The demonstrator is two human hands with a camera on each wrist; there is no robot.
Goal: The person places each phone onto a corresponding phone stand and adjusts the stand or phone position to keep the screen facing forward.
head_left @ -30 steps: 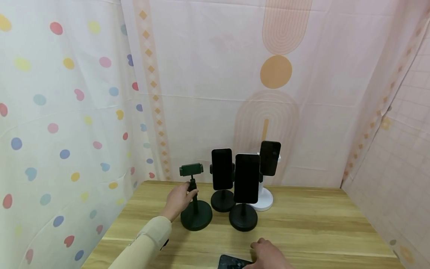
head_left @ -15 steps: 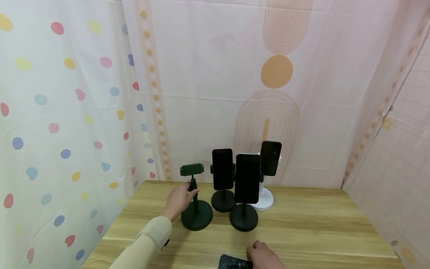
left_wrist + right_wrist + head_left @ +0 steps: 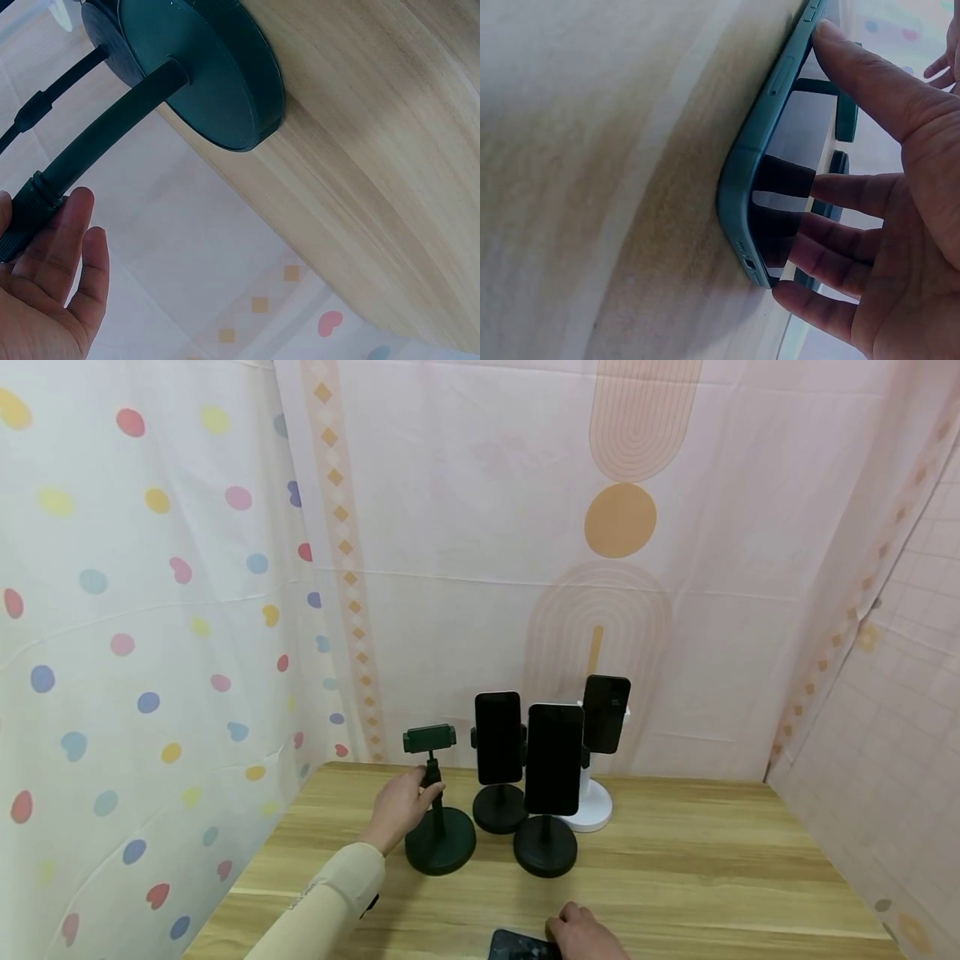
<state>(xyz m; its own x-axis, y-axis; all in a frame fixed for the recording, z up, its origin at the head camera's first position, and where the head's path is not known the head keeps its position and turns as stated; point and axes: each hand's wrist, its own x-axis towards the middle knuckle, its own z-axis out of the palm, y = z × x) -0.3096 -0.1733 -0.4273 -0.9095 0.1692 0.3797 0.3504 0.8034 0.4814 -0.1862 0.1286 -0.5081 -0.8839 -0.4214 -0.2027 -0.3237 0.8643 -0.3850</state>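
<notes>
My left hand (image 3: 397, 810) grips the neck of a dark green phone stand (image 3: 440, 847), whose round base rests on the table. Its holder (image 3: 429, 738) has no phone in it. In the left wrist view, my thumb and fingers lie about the ribbed collar (image 3: 30, 214). Near the front edge of the head view, a phone (image 3: 521, 947) lies flat, screen up. My right hand (image 3: 585, 935) is over its right end. In the right wrist view, the thumb touches the green rim (image 3: 761, 124) while slightly bent, spread fingers (image 3: 829, 266) reach the glossy screen's other side.
Right of the green stand, two black stands (image 3: 545, 847) hold upright phones (image 3: 498, 737). A white stand (image 3: 588, 806) behind them holds another phone (image 3: 606, 713). The wooden table (image 3: 690, 860) meets patterned cloth (image 3: 450, 568) at its back edge.
My right hand has moved a little left, closer over the lying phone. The left hand stays on the green stand's neck, and the stands have not moved.
</notes>
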